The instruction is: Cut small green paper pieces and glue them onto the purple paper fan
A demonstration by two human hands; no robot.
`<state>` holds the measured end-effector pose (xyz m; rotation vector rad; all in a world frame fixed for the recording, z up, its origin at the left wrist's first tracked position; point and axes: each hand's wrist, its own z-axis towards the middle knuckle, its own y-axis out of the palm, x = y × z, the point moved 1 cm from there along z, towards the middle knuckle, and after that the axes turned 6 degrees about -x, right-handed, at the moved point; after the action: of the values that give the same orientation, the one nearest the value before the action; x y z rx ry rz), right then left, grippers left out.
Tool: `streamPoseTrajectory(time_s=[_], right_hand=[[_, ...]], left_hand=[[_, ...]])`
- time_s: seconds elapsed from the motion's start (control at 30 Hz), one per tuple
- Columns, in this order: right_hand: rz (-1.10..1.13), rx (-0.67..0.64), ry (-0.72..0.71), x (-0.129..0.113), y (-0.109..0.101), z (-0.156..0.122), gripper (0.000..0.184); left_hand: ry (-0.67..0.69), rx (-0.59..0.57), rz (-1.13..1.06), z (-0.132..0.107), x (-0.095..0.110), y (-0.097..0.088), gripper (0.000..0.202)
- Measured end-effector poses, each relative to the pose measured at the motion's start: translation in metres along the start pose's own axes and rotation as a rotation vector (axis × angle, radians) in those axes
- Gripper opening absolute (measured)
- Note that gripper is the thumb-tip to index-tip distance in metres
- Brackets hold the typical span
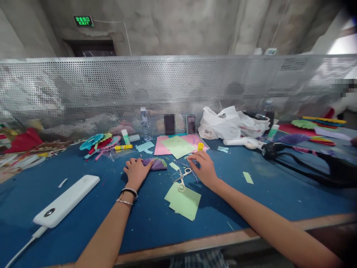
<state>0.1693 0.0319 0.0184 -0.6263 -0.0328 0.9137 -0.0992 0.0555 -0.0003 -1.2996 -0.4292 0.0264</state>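
Note:
My left hand is closed over the left end of a pleated purple paper fan, thumb along its near side. Green bits line the fan's outer edge. My right hand has its thumb and fingertips drawn together above thin purple strips; whatever lies in the pinch is too small to make out. Between the hands, open white-handled scissors rest partly on light green paper squares. A small green paper piece lies beside them. Just beyond my right hand stands a yellow cap.
Pink sheets lie under a green sheet. Behind are a water bottle, a yellow glue stick and plastic bags. A white power bank lies left, a black strap right. A perforated metal screen borders the table.

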Motion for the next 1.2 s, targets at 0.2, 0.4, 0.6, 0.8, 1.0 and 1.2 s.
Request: streamPoseTrajectory(time_s=[0.2, 0.4, 0.6, 0.8, 1.0, 1.2], right_hand=[[-0.021, -0.061, -0.004, 0.001, 0.004, -0.001, 0.011], [-0.001, -0.102, -0.012, -0.002, 0.004, -0.001, 0.012], [0.009, -0.105, -0.025, -0.004, 0.003, -0.002, 0.010], [0.010, -0.097, -0.011, -0.001, 0.004, -0.002, 0.012], [0.016, -0.098, -0.009, -0.001, 0.002, -0.001, 0.011], [-0.018, -0.187, -0.029, -0.011, 0.001, -0.002, 0.011]], left_hand=[[0.061, -0.066, -0.289, 0.003, 0.012, 0.010, 0.051], [0.171, -0.077, -0.991, -0.007, 0.026, 0.011, 0.067], [-0.076, -0.193, -1.714, -0.005, 0.034, -0.006, 0.040], [-0.224, -0.347, -1.908, -0.002, 0.031, -0.012, 0.015], [0.063, -0.247, -1.258, -0.019, 0.042, -0.002, 0.034], [0.405, -0.166, -0.675, -0.038, 0.055, -0.012, 0.037]])
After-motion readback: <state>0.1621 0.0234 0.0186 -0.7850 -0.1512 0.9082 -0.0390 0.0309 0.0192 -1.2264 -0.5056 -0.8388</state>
